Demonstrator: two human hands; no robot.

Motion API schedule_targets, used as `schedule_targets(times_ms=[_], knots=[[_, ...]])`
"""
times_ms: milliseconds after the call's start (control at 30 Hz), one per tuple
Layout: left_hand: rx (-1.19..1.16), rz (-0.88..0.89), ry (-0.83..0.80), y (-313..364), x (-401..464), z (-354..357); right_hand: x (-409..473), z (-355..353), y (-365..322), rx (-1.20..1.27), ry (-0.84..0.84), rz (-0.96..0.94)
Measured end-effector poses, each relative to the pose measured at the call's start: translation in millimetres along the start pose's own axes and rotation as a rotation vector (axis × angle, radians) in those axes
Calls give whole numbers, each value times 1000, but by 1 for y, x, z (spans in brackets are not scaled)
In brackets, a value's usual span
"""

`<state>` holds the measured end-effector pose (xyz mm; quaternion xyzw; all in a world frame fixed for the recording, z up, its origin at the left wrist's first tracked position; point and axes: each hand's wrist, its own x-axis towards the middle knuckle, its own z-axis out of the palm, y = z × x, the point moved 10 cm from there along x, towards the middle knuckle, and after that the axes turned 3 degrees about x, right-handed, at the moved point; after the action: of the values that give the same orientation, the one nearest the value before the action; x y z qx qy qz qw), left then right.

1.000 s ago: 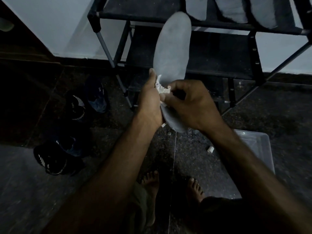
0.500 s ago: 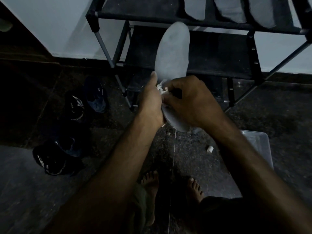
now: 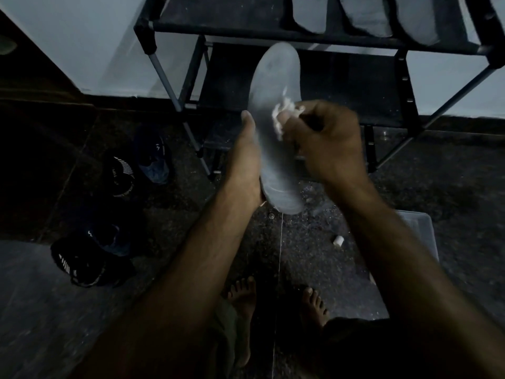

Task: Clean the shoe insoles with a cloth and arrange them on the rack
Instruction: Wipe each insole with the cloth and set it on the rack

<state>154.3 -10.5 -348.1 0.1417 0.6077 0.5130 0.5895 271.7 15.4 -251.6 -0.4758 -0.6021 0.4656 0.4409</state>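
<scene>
I see the insole (image 3: 276, 127) upright at centre frame, in front of the rack (image 3: 300, 34). The left hand (image 3: 246, 165) grips its lower left edge, thumb along the side. The right hand (image 3: 328, 143) is curled around a wadded cloth (image 3: 284, 110), pressing it on the insole's middle. I judge hard rubbing could fold the unsupported toe or tear the insole from that one-sided grip onto the dusty floor (image 3: 314, 242).

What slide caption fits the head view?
Left hand holds insole; right hand wipes it with cloth before rack.
</scene>
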Motion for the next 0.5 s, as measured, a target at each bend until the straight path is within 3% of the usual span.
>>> schedule_targets(times_ms=[67,300,500], knots=[[41,28,44,7,2,-7,3,-15,1,93,27,49],[-87,133,-119,20,-14,-4,10,-23,2,46,2,-17],[-95,90,-110,16,-18,1,-1,-5,-20,-336,-7,-293]])
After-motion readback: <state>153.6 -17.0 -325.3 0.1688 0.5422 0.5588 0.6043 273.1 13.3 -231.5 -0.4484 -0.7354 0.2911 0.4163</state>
